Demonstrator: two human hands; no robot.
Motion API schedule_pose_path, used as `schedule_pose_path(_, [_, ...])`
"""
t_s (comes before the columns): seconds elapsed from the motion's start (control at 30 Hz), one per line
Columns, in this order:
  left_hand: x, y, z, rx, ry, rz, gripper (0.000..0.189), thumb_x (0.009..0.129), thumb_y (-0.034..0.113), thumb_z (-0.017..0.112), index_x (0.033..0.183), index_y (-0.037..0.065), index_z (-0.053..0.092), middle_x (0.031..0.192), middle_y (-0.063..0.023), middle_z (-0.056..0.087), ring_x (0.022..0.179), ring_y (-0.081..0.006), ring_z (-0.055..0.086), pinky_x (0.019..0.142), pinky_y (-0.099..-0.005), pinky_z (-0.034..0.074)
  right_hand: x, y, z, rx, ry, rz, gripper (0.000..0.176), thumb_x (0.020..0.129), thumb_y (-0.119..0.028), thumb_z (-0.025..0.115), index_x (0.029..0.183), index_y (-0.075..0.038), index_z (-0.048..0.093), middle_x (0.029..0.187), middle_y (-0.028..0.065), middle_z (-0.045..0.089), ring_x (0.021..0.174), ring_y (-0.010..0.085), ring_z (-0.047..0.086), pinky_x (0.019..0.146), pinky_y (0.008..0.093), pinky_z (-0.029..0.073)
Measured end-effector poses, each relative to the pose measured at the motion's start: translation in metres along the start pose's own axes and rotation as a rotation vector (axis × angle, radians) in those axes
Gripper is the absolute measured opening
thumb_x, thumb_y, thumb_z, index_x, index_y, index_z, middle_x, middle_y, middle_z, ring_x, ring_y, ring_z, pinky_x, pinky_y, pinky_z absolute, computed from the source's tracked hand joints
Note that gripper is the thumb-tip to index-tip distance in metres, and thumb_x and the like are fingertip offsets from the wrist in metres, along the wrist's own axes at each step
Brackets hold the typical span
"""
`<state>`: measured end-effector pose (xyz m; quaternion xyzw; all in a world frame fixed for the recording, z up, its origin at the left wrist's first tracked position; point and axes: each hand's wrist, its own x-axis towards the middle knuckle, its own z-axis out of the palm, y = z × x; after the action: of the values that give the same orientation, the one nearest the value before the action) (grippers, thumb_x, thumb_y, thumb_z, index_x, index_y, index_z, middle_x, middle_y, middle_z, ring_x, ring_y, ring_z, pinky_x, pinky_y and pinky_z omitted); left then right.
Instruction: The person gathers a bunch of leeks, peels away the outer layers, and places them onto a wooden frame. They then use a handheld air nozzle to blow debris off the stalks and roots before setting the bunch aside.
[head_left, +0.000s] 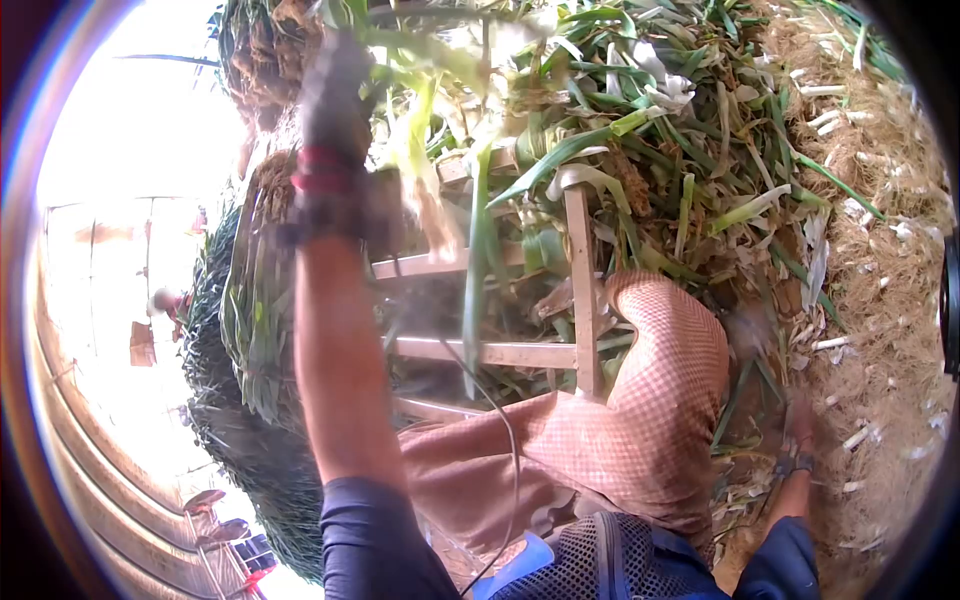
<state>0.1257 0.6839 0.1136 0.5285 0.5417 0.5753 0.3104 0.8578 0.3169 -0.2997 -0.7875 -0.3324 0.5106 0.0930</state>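
Observation:
My left hand (337, 95), dark-gloved and blurred, is raised at the upper left beside green leek leaves (425, 110); its fingers are smeared and I cannot make out what they hold. A red band and a dark strap circle that wrist. My right hand (800, 425) is low at the right, near the pile of roots and white stalk ends (870, 330). It is blurred, with a dark strap at the wrist, and its fingers are not clear. Between the hands stands a wooden frame (583, 280) heaped with leaves and trimmings (690, 150).
A tall stack of bundled greens (250, 330) rises on the left. My knee in checked cloth (660, 380) is beside the frame. A thin cable (512, 440) crosses my lap. Another person (172, 303) is far off at the left, near bright openings.

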Motion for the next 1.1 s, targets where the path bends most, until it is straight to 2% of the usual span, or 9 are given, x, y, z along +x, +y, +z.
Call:
schedule_pose_path(0.1, [-0.069,-0.103,-0.024,0.930,-0.333,-0.102,0.063,0.107,0.044,0.061,0.156,0.008,0.048,0.143,-0.0184,0.064,0.130,-0.0290,0.064,0.112,-0.0446,0.050,-0.024,-0.037,0.000,0.079,-0.006,0.109,0.033,0.104,-0.035,0.054,0.105,-0.010,0.077,0.079,0.0089,0.072,0.066,0.0204,0.071,0.064,0.0391,0.060])
schedule_pose_path(0.13, [-0.104,-0.081,0.016,1.085,-0.286,-0.649,0.079,0.105,0.058,0.058,0.160,0.005,0.041,0.155,-0.0260,0.051,0.151,-0.0312,0.045,0.122,-0.0417,0.040,-0.031,-0.049,-0.002,0.073,-0.017,0.126,0.033,0.105,-0.034,0.054,0.105,-0.011,0.078,0.079,0.0091,0.072,0.067,0.0204,0.071,0.065,0.0392,0.060])
schedule_pose_path(0.17, [-0.142,-0.160,-0.003,1.198,-0.095,-0.484,0.090,0.094,0.061,0.072,0.146,-0.008,0.047,0.127,-0.0246,0.069,0.118,-0.0382,0.067,0.097,-0.0516,0.056,-0.032,-0.046,-0.006,0.070,-0.011,0.133,0.033,0.105,-0.034,0.054,0.105,-0.011,0.078,0.079,0.0091,0.072,0.067,0.0204,0.071,0.065,0.0392,0.060])
schedule_pose_path(0.23, [-0.210,-0.236,-0.020,-0.236,-0.074,-0.727,0.098,0.089,0.072,0.070,0.144,-0.004,0.046,0.134,-0.0238,0.063,0.126,-0.0400,0.060,0.107,-0.0540,0.051,-0.029,-0.042,-0.012,-0.707,-0.060,-0.262,0.033,0.106,-0.027,0.052,0.110,-0.004,0.075,0.094,0.0194,0.074,0.091,0.0333,0.074,0.079,0.0441,0.056])
schedule_pose_path(0.3, [-0.229,-0.159,0.059,1.155,-0.084,-0.662,0.088,0.089,0.067,0.073,0.141,-0.001,0.050,0.141,-0.0205,0.056,0.137,-0.0379,0.049,0.118,-0.0541,0.040,-0.023,-0.022,-0.007,-0.641,-0.027,-0.290,0.032,0.106,-0.026,0.052,0.110,-0.004,0.075,0.094,0.0199,0.074,0.093,0.0337,0.073,0.082,0.0428,0.057])
schedule_pose_path(0.57, [-0.212,-0.106,0.115,1.049,-0.182,-0.786,0.074,0.072,0.054,0.090,0.123,0.004,0.068,0.131,-0.0154,0.063,0.127,-0.0337,0.057,0.108,-0.0427,0.048,-0.021,-0.017,0.014,-0.772,-0.020,-0.376,0.029,0.103,-0.020,0.053,0.114,-0.005,0.076,0.096,0.0201,0.075,0.092,0.0341,0.074,0.084,0.0402,0.059])
schedule_pose_path(0.63, [-0.207,-0.109,0.106,0.976,-0.176,-0.802,0.070,0.070,0.053,0.090,0.117,0.005,0.072,0.127,-0.0151,0.066,0.122,-0.0319,0.062,0.104,-0.0421,0.050,-0.016,-0.010,0.026,0.261,0.010,0.166,0.033,0.101,-0.039,0.060,0.096,-0.008,0.072,0.070,0.0076,0.066,0.054,0.0237,0.065,0.052,0.0391,0.055])
schedule_pose_path(0.8, [-0.196,-0.151,0.094,1.106,-0.261,-0.675,0.058,0.068,0.043,0.091,0.108,0.005,0.075,0.106,-0.0189,0.075,0.102,-0.0348,0.073,0.092,-0.0437,0.057,0.036,0.082,0.022,0.082,-0.033,-0.041,0.028,0.103,-0.029,0.056,0.103,-0.007,0.073,0.071,0.0093,0.067,0.055,0.0223,0.066,0.052,0.0395,0.056])
schedule_pose_path(1.1, [-0.183,-0.125,0.093,1.094,-0.309,-0.582,0.031,0.077,0.024,0.083,0.098,0.002,0.077,0.096,-0.0194,0.079,0.091,-0.0312,0.078,0.079,-0.0412,0.060,-0.056,-0.046,0.028,0.346,0.046,0.248,0.029,0.099,-0.033,0.059,0.088,-0.008,0.067,0.063,0.0044,0.057,0.047,0.0199,0.056,0.045,0.0368,0.050])
